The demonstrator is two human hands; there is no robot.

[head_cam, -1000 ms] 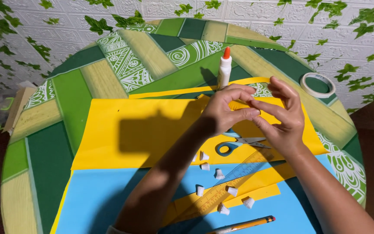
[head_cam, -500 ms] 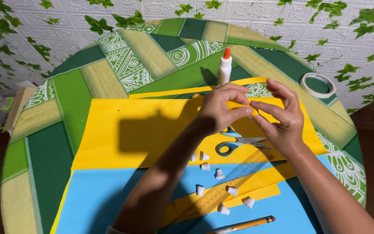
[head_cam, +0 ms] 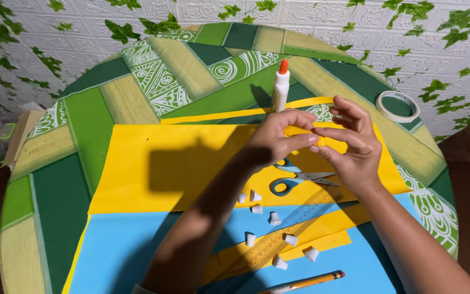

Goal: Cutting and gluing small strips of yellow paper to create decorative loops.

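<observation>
Both hands meet above a yellow paper sheet [head_cam: 180, 163]. My left hand [head_cam: 278, 139] and my right hand [head_cam: 352, 147] pinch the two ends of a small folded piece of yellow paper [head_cam: 305, 135] between fingertips. Just below the hands lie scissors with blue handles [head_cam: 295, 179]. A white glue bottle with an orange cap [head_cam: 280, 87] stands upright just behind my left hand. A long thin yellow paper strip [head_cam: 229, 114] lies beside the bottle.
Several small white paper cones [head_cam: 270, 218] are scattered over a blue sheet [head_cam: 126, 245] and yellow strips, with a clear ruler [head_cam: 284, 231] and a pencil [head_cam: 305, 281] near the front. A roll of tape [head_cam: 398, 106] rests at the right of the round green patterned table [head_cam: 82, 125].
The fingers of both hands shifted slightly on the small yellow piece, staying over the same spot. Nothing else moved.
</observation>
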